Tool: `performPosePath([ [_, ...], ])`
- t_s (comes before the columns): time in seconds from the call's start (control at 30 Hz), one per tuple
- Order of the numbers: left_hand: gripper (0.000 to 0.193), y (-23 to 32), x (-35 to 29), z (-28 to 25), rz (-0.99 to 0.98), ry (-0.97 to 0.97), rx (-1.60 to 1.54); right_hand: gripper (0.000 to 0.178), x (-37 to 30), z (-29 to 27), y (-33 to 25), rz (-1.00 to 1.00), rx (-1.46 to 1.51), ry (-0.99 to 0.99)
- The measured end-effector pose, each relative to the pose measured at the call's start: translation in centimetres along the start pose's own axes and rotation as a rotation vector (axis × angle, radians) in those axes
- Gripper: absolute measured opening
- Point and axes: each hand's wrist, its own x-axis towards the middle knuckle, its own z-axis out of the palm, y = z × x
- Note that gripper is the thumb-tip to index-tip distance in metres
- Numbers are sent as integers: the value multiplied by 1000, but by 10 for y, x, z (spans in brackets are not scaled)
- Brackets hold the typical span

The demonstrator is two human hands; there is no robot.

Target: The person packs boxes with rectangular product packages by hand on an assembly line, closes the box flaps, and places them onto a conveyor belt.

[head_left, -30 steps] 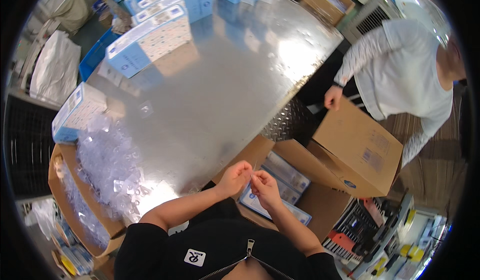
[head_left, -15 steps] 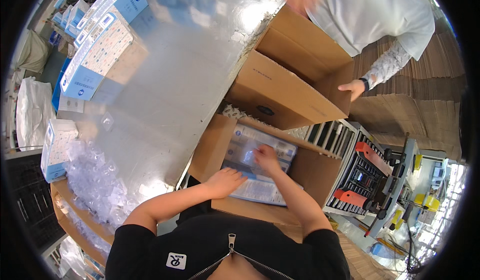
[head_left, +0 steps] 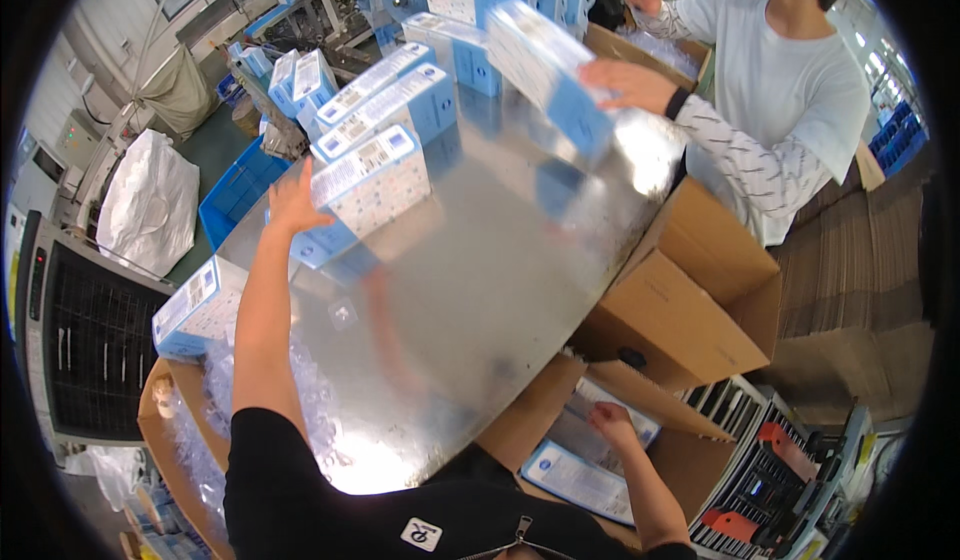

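1. Carton, blue and white (head_left: 375,190): on the counter (head_left: 470,250), left of centre; stands on a narrow side, long axis running lower left to upper right, blue section toward lower left.
2. Hands, left (head_left: 295,205): spread wide, touching the carton's lower-left end.
3. Hands, right (head_left: 610,420): fingers curled, inside the packing box; cannot tell whether anything is held.
4. Packing box (head_left: 528,415), brown, open, lower right: contains flat-lying blue-and-white packs (head_left: 580,480).
5. Second brown box (head_left: 680,310), open, just above the packing box; contents hidden.
6. Brown tray-like box (head_left: 153,450), lower left: clear plastic pieces (head_left: 195,450) inside.
7. Tilted carton (head_left: 540,70), top centre: long axis upper left to lower right, co-worker's hand (head_left: 632,85) against it.
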Motion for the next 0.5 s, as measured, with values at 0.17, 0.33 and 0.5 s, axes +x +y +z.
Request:
performPosePath([
  [0.17,93,79,-15,8,455,-177,-254,46,-75,34,-157,-881,-708,390],
  [0.33,76,116,-22,-16,851,-376,-640,85,-66,109,-278,-1039,-1139,257],
  [0.5,78,91,95,23,93,49,-210,82,-44,134,-302,-1023,-1245,34],
])
